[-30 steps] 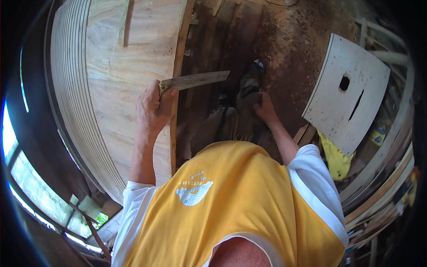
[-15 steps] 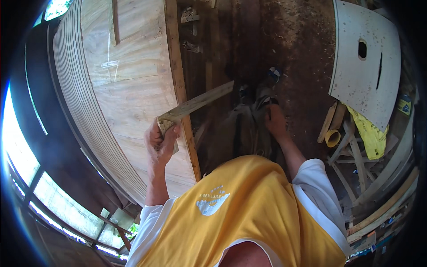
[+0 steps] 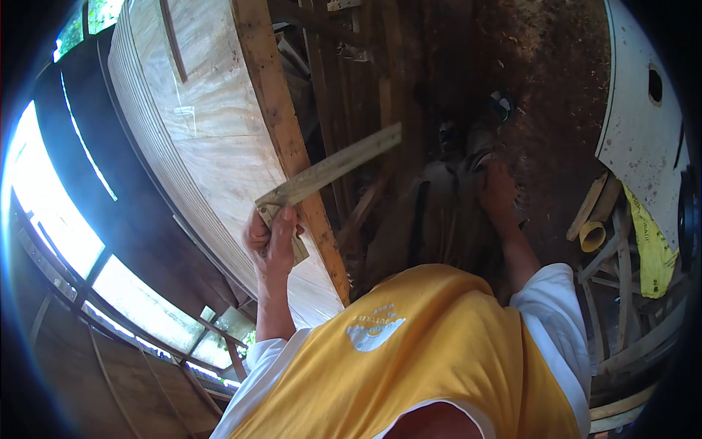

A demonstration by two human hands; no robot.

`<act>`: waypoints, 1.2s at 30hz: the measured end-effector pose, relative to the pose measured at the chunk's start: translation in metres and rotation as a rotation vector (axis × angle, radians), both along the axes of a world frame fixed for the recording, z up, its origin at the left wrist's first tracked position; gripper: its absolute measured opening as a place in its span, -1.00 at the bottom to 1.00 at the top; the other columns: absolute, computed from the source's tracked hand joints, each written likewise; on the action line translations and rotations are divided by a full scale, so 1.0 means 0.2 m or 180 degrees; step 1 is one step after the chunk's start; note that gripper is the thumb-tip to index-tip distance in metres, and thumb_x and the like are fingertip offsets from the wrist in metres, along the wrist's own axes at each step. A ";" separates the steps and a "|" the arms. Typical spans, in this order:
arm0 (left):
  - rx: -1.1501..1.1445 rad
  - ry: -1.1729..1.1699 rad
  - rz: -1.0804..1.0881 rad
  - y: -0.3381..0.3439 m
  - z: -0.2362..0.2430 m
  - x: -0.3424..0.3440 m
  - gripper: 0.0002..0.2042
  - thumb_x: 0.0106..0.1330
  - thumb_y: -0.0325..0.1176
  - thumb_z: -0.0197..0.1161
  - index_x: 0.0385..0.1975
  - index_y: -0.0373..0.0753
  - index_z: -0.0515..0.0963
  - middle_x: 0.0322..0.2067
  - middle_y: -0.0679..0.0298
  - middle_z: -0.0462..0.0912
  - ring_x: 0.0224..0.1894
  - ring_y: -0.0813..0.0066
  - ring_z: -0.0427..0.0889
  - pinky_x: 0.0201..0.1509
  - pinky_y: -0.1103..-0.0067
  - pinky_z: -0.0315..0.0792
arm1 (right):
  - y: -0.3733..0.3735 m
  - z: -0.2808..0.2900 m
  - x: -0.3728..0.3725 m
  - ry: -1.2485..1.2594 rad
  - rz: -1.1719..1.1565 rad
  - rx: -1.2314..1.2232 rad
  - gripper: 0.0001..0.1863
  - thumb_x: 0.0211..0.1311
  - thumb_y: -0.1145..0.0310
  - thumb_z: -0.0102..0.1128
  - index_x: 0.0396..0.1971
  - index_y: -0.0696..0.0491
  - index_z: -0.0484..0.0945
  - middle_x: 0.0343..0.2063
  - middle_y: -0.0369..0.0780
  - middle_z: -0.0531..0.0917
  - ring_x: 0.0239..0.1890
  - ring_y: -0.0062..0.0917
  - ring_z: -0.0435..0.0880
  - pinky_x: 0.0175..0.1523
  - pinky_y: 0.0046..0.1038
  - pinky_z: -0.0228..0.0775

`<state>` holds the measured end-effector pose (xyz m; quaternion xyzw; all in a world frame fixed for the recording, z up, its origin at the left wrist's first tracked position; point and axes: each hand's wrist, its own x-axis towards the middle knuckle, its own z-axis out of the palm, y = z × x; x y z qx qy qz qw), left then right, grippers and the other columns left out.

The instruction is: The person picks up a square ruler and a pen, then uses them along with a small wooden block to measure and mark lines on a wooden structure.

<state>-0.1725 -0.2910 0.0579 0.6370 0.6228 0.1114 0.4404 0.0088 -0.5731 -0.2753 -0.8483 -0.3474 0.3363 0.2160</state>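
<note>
A: Head view, L side first. Left hand (image 3: 272,238)?

B: Closed round the stock of a square (image 3: 329,170), fist upright, thumb toward the near side. Blade sticking out to the right and far, tilted up.

A: Touching the ply (image 3: 212,146)?

B: Hard to tell. Stock just over the near edge of the batten (image 3: 281,132), blade crossing it at an angle and hanging over the dark gap to the right. Looks lifted, not seated flat, prob. not squared up to any edge yet.

A: Any marks on the ply?

B: None seen near the hand. Bare pale sheet, curved by the lens, one thin strip at the far end. No pencil in view.

A: So, progress?

B: Early, by the look of it: tool in hand and near the batten, nothing laid true, nothing marked. Judgement only.

A: Mid view. Right hand (image 3: 499,196)?

B: Down on the trouser leg (image 3: 439,219), well apart from the square. Fingers dark and blurred; can't tell if spread or curled, nothing seen in it.

A: R side?

B: White board (image 3: 643,146) w/ a round hole, standing at the far right. Yellow cloth (image 3: 647,241) and a yellow tube (image 3: 592,235) near it, among timber offcuts. Sawdust floor (image 3: 556,73) at the far side, shoe (image 3: 499,102) on it.

A: Far L?

B: Bright window (image 3: 44,190), dark frame.
</note>
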 end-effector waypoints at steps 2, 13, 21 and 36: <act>0.0241 0.0232 -0.0220 0.02 -0.01 0.00 -0.83 0.44 -0.37 0.27 -0.14 -0.34 0.61 -0.49 0.43 0.55 -0.48 0.74 0.45 -0.38 0.69 0.36 | -0.01 -0.02 0.01 0.0043 0.0002 0.0037 -0.67 0.17 0.34 0.24 -0.04 -0.04 0.53 -0.07 -0.04 0.60 -0.13 0.00 0.66 -0.06 0.00 0.52; 0.0862 0.1017 -0.1107 -0.03 -0.01 -0.01 -0.83 0.36 -0.42 0.33 -0.40 -0.33 0.50 -0.54 0.20 0.50 -0.49 0.53 0.49 -0.39 0.58 0.36 | 0.99 0.62 0.09 0.1044 0.0206 0.2682 -0.53 0.08 0.61 0.18 0.06 0.10 0.49 -0.25 -0.07 0.57 -0.21 -0.09 0.63 -0.12 -0.16 0.50; 0.1046 0.0776 -0.0950 -0.05 -0.07 -0.06 -0.84 0.32 -0.42 0.36 -0.39 -0.33 0.52 -0.54 0.19 0.48 -0.52 0.33 0.48 -0.40 0.49 0.36 | 1.36 0.91 -0.08 0.1067 0.0977 0.2441 -0.46 0.12 0.56 0.24 0.16 0.07 0.41 -0.05 -0.13 0.51 0.06 -0.22 0.47 0.11 -0.19 0.30; 0.1066 0.0691 -0.1025 -0.04 -0.08 -0.08 -0.87 0.33 -0.46 0.35 -0.37 -0.35 0.55 -0.55 0.20 0.47 -0.52 0.38 0.47 -0.40 0.52 0.35 | 1.32 0.95 0.03 -0.0377 0.1650 0.3713 -0.45 0.08 0.45 0.34 0.13 0.02 0.46 0.00 -0.27 0.49 0.08 -0.41 0.45 0.17 -0.31 0.22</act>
